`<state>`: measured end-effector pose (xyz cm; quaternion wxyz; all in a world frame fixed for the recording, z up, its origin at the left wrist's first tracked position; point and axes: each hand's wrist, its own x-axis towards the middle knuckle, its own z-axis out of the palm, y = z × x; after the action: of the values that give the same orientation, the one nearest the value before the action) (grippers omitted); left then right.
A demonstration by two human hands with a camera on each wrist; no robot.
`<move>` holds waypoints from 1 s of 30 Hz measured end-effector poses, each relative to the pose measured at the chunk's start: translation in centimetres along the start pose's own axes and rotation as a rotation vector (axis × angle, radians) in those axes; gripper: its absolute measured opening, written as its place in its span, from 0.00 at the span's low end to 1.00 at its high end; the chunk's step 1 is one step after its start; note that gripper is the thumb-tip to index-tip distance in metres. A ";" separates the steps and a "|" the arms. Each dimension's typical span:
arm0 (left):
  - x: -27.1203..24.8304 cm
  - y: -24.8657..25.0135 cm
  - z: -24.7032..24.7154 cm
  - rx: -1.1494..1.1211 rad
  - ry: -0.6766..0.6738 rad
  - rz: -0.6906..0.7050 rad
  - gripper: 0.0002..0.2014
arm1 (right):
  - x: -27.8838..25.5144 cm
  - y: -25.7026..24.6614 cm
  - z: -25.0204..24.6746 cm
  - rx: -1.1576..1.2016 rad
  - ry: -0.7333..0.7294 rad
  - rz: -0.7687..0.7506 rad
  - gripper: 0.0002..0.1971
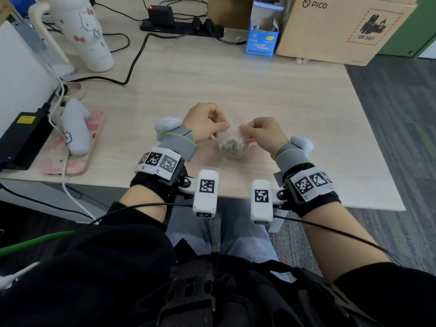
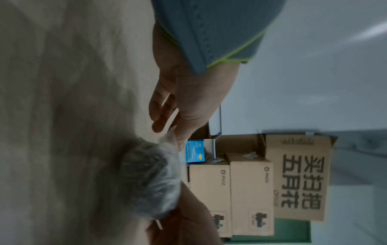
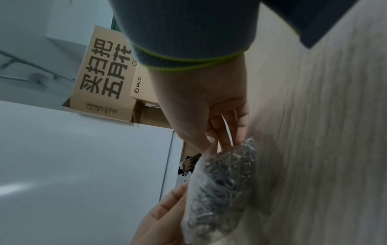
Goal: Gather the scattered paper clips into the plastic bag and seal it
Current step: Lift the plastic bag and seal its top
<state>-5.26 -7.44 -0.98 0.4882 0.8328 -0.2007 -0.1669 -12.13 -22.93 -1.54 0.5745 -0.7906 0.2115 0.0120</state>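
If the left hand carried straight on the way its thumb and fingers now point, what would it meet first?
Probably the right hand. The left hand pinches one side of the plastic bag's top, pointing across at the right hand pinching the other side; only bag film lies between. Depth is hard to judge.

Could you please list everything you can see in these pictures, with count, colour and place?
plastic bag: one, clear, held at its top over the table's middle
paper clips: a heap, silvery, inside the bag
table: one, pale wood
bottle: one, white with a cartoon cat, far left
power strip: one, black, far edge
small box: one, blue and white, open, far middle
cardboard box: one in the head view, brown, far right
power adapter: one, black, left edge
phone case: one, pink, left, under a white object
left hand: pinches the bag's top
right hand: pinches the bag's top
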 end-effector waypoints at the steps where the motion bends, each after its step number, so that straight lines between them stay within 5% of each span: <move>1: 0.1 -0.3 0.0 0.086 0.041 0.021 0.09 | 0.3 0.3 0.1 -0.039 0.007 0.012 0.14; 3: 0.2 -0.3 -0.5 0.203 0.077 0.116 0.12 | 0.5 0.6 0.2 -0.068 0.019 0.023 0.14; 6: 0.2 0.3 -1.1 0.281 -0.121 0.226 0.20 | 0.8 0.8 -0.1 -0.036 0.020 0.030 0.13; 9: -0.1 0.3 -0.4 0.341 -0.352 0.161 0.23 | 0.8 1.0 -0.5 -0.023 0.015 0.037 0.13; 12: 0.0 -0.6 0.6 0.354 -0.411 0.132 0.35 | 0.7 1.1 -0.8 -0.006 0.003 0.045 0.12; 20: 0.0 -1.2 2.1 0.367 -0.264 0.243 0.39 | 0.0 1.9 -1.6 -0.141 0.109 -0.091 0.04; 25: 0.4 -1.5 2.3 0.339 -0.131 0.192 0.33 | -1.6 0.9 -2.1 -0.403 -0.017 -0.290 0.16; 30: 0.3 -1.1 2.1 0.319 -0.060 0.130 0.29 | -1.2 1.5 -1.5 -0.590 -0.048 -0.306 0.21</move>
<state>-5.78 -8.65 -2.96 0.3536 0.8795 -0.2925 -0.1259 -14.13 -24.31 -2.08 0.3205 -0.9451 0.0642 0.0050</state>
